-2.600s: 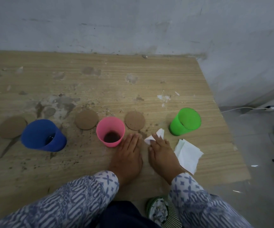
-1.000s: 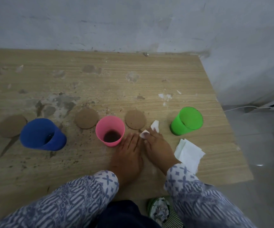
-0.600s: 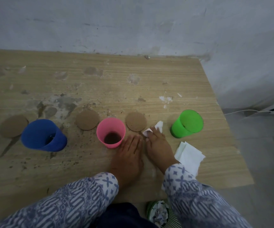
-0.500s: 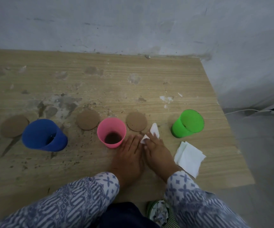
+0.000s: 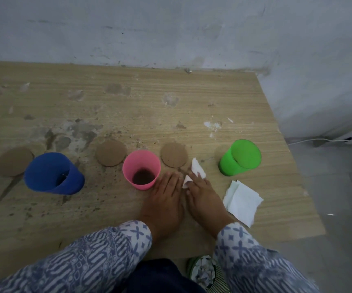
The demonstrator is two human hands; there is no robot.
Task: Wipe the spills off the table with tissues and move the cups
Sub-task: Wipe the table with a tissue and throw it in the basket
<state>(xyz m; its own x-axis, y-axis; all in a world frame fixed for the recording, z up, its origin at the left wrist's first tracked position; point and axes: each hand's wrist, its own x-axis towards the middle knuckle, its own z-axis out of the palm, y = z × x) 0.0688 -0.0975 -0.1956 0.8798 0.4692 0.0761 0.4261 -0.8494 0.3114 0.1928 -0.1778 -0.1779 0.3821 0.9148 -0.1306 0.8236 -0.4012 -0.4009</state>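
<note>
My right hand (image 5: 202,197) presses a white tissue (image 5: 196,171) flat against the wooden table (image 5: 171,102), just in front of a round brown coaster (image 5: 174,155). Its fingers lie straight over the tissue. My left hand (image 5: 164,199) rests flat on the table beside it, fingertips close to the pink cup (image 5: 141,169), which holds dark liquid. A green cup (image 5: 240,157) stands to the right and a blue cup (image 5: 53,173) to the left. Brown specks and stains dot the table around the cups.
A stack of folded white tissues (image 5: 242,200) lies right of my right hand. Two more coasters (image 5: 111,152) (image 5: 14,161) sit on the table. A bin with crumpled tissues (image 5: 204,271) is below the table's front edge. A cable (image 5: 319,141) runs on the floor.
My right hand has slid the tissue back and forth in front of the coaster, between the pink and green cups. My left hand and the cups have stayed in place.
</note>
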